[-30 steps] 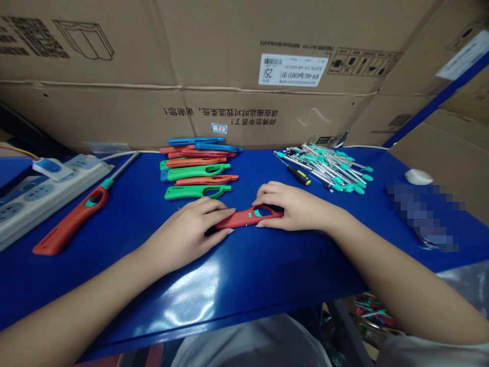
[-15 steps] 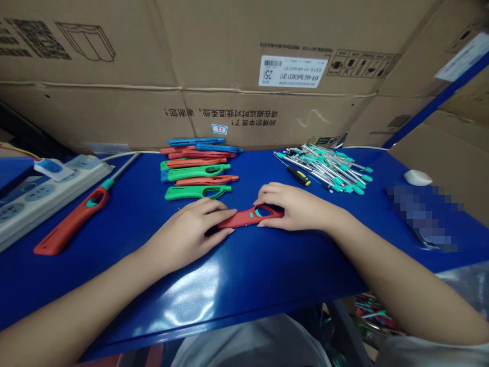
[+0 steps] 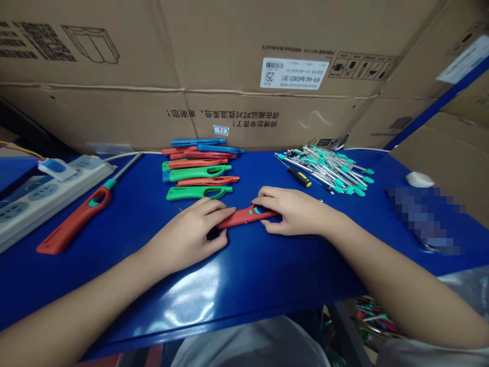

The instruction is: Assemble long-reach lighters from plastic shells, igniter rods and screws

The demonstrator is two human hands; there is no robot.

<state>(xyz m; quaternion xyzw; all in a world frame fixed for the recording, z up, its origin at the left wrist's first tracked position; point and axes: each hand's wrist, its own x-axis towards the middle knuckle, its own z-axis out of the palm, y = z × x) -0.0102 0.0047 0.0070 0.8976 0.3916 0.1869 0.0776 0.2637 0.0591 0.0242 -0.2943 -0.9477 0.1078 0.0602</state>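
Note:
A red lighter handle point(image 3: 244, 216) with a teal trigger lies between my hands on the blue table point(image 3: 244, 275). My left hand point(image 3: 193, 232) grips its left end with curled fingers. My right hand point(image 3: 292, 210) holds its right end, fingers wrapped over the trigger loop. The handle tilts a little, its right end raised. A stack of green, red and blue handle shells point(image 3: 198, 168) lies just behind my hands.
A finished red lighter point(image 3: 78, 219) lies at the left beside a white power strip point(image 3: 42, 193). A pile of metal tubes with teal tips point(image 3: 332, 168) and a small screwdriver point(image 3: 300, 177) lie at the back right. Cardboard boxes point(image 3: 244, 71) wall the back.
Both hands have tightened on the red handle and lifted its right end slightly. My left thumb has tucked under. Nothing else has moved.

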